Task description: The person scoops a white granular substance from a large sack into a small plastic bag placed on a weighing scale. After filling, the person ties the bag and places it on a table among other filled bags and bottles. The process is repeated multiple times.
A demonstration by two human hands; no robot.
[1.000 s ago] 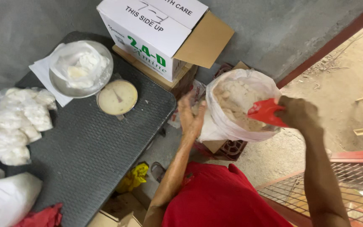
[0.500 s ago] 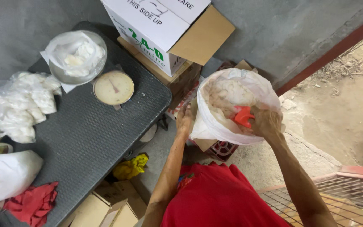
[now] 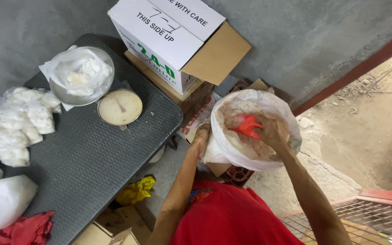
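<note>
Counter [image 3: 91, 168] at left: small filled bags [image 3: 17, 122], steel bowl [image 3: 81, 75] holding a bagged portion, dial scale [image 3: 120, 107] beside it. Left hand [image 3: 200, 136] grip closed on the near rim of the white sack [image 3: 246, 156], same as 0.5 s ago. Right hand [image 3: 272, 132] grip shut on the red scoop [image 3: 247, 125], now deeper in the sack, digging into pale powder. A second ago the scoop was above the rim.
</note>
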